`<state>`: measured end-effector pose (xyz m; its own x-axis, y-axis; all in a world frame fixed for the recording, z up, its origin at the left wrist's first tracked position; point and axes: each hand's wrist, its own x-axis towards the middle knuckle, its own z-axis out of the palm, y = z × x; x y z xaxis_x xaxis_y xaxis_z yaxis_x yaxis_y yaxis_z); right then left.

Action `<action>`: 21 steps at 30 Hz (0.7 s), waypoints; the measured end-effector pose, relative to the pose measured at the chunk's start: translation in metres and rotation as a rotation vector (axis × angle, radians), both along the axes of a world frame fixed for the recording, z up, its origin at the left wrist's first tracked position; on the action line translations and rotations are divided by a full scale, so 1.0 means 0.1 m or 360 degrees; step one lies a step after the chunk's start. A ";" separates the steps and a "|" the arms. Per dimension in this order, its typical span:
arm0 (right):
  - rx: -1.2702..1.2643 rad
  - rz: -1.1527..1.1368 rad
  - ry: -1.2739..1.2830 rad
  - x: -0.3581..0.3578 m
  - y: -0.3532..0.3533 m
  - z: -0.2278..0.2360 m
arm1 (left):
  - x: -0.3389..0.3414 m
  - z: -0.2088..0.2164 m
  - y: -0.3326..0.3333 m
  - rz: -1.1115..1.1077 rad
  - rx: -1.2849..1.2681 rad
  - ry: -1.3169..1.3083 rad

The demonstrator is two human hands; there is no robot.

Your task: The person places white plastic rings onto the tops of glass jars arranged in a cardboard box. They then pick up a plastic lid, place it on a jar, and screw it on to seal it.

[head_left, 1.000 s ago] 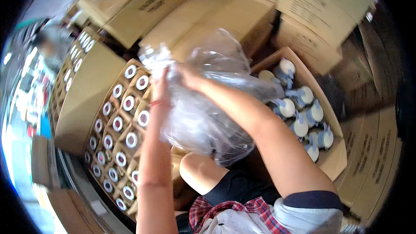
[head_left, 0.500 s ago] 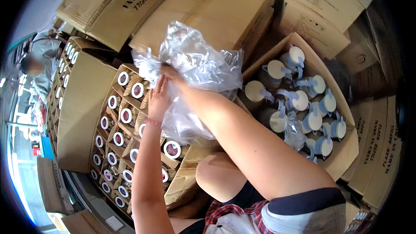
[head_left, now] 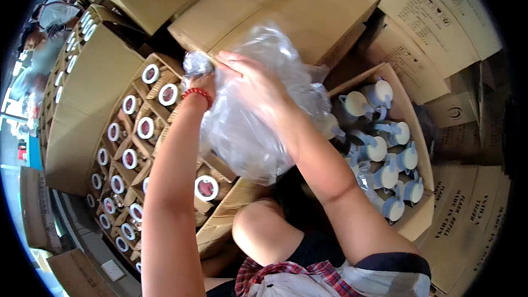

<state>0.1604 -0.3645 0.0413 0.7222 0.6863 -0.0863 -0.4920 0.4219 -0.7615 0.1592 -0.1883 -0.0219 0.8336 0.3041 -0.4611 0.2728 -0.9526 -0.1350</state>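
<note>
Over the middle of the scene hangs a large crumpled clear plastic bag (head_left: 258, 137). My left hand (head_left: 203, 83), with a red bead bracelet (head_left: 199, 97) at the wrist, is closed round a bunched part of it that pokes out above the fist. Against the bag's upper side lies my right hand (head_left: 253, 80), its fingers stretched out towards the left one. To the left below, a divided carton (head_left: 223, 166) holds rows of upright glass flask refills with white-ringed tops (head_left: 206, 187). Part of that carton is hidden by my left arm and the bag.
At the right, an open carton (head_left: 421, 132) holds several jugs with pale lids and blue-grey handles (head_left: 375, 148). Large closed cartons (head_left: 264, 5) stand behind the bag, more at the right edge. Another person (head_left: 47, 49) is at the far left beside a second divided carton (head_left: 82, 99).
My right hand has come away from the left and now lies stretched along the bag. The bag has shifted slightly right, and the view has turned a little.
</note>
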 end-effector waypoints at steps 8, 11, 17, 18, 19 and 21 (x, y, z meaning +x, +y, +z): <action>-0.0840 -0.0419 -0.0685 -0.62 -2.90 0.04 | -0.14 -0.24 0.55 0.0024 -0.0329 -0.0637; -0.1417 -0.0459 -0.0404 -1.04 -4.14 -0.43 | -0.27 -0.19 0.54 0.0514 -0.1461 -0.1066; -0.2780 0.1210 -0.1238 -2.37 -5.39 -1.06 | -1.58 0.37 0.21 0.0100 -0.0748 -0.1372; -0.2823 0.1279 -0.1327 -2.47 -5.39 -1.13 | -1.89 0.51 0.05 0.0233 -0.0770 -0.1381; -0.2862 0.1347 -0.1422 -2.51 -5.36 -1.22 | -2.18 0.65 -0.07 0.0370 -0.0788 -0.1393; -0.2848 0.1454 -0.1547 -2.55 -5.41 -1.44 | -2.62 1.05 -0.57 0.0703 -0.1067 -0.1294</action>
